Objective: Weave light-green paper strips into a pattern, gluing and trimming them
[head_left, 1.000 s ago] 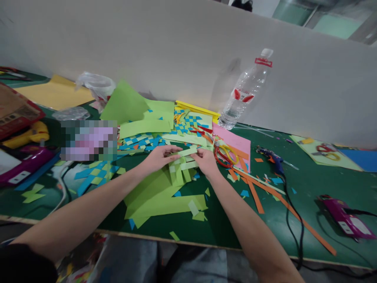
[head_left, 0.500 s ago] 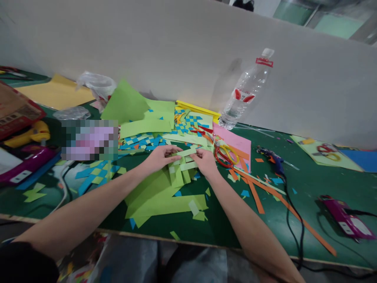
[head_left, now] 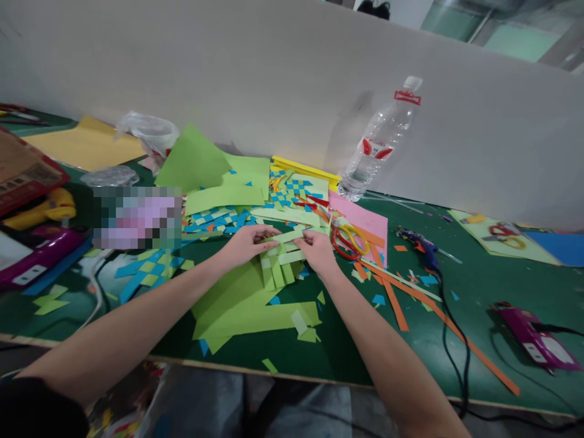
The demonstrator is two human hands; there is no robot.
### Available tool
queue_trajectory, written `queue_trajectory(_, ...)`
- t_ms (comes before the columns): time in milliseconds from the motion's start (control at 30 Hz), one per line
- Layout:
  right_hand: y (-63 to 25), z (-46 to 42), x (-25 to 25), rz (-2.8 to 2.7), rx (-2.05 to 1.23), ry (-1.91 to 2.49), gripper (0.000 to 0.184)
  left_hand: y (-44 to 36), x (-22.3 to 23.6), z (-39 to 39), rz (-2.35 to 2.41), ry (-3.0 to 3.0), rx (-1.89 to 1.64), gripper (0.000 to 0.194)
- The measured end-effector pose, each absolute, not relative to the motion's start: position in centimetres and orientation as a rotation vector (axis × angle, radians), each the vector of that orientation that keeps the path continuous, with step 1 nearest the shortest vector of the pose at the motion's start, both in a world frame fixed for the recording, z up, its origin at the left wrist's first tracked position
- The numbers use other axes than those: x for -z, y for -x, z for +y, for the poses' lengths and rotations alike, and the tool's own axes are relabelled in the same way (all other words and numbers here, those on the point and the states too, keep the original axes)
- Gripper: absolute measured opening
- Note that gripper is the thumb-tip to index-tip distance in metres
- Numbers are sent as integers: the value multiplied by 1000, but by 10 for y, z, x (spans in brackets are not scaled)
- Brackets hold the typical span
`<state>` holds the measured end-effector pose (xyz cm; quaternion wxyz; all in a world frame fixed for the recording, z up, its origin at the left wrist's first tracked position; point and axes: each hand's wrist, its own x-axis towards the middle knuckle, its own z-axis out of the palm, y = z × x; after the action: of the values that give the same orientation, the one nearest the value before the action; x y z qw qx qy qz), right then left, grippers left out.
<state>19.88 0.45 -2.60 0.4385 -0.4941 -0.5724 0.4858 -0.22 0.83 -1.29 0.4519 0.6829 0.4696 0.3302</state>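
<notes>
Between my two hands is a small lattice of light green paper strips (head_left: 279, 271), its lower ends hanging over a larger green sheet. My left hand (head_left: 250, 245) pinches the left end of a pale green crosswise strip (head_left: 289, 236) between thumb and fingers. At that strip's right end, my right hand (head_left: 317, 248) has thumb and forefinger closed on the paper. Several vertical strips cross the horizontal ones. The fingers partly hide where the strips overlap. Beneath lies a green paper sheet (head_left: 223, 295) with cut edges.
Scissors with red and yellow handles (head_left: 350, 240) lie right of my right hand, near orange strips (head_left: 396, 304). A blue glue gun (head_left: 422, 249) trails a black cord. A plastic bottle (head_left: 381, 143) stands by the wall. Blue-green woven paper (head_left: 219, 218) lies behind my hands.
My hands keep their hold on the paper, almost in the same place. The hanging ends of the green strips have shifted slightly. The whole view has moved a little.
</notes>
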Motion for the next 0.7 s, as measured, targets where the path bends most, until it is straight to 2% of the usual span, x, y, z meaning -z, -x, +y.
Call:
queue_trajectory(367, -198, 4, 24, -1410, -1220, 1231, 24, 4, 15, 10, 1160, -1720, -824, 51)
queue_trajectory(567, -199, 5, 25, -1382, -1211, 1249, 19, 5, 15, 11, 1170, -1706, -823, 48)
queue_trajectory(700, -198, 6, 21, -1212, -1243, 1283, 28, 6, 17, 11, 1176, -1669, -878, 48)
